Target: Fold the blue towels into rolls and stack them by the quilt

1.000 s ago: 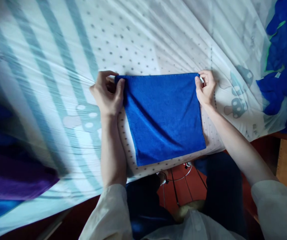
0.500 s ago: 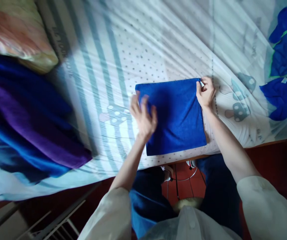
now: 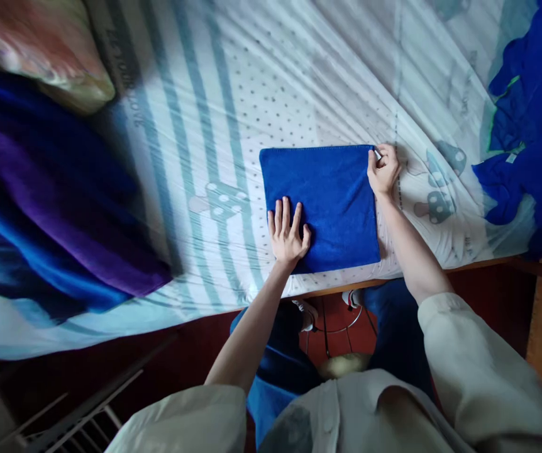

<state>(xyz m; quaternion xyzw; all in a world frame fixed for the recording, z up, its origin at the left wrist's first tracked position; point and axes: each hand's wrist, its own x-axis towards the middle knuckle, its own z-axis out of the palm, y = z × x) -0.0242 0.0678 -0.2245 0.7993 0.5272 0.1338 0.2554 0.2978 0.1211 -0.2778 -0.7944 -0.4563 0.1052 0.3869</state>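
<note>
Grip of the right hand [image 3: 385,170] pinches the far right corner of the roughly square blue cloth [image 3: 330,198], which extends leftward and toward the near edge of the bed [image 3: 226,274]. Spread wide, the left hand [image 3: 288,239] lies on the cloth's near left part, grasping nothing.

My left hand [image 3: 290,240] is palm-down, fingers [image 3: 286,214] fanned towards 12 o'clock; right hand [image 3: 383,171] is up around 2, kinda pinched, both forearms [image 3: 249,330] bare.
</note>
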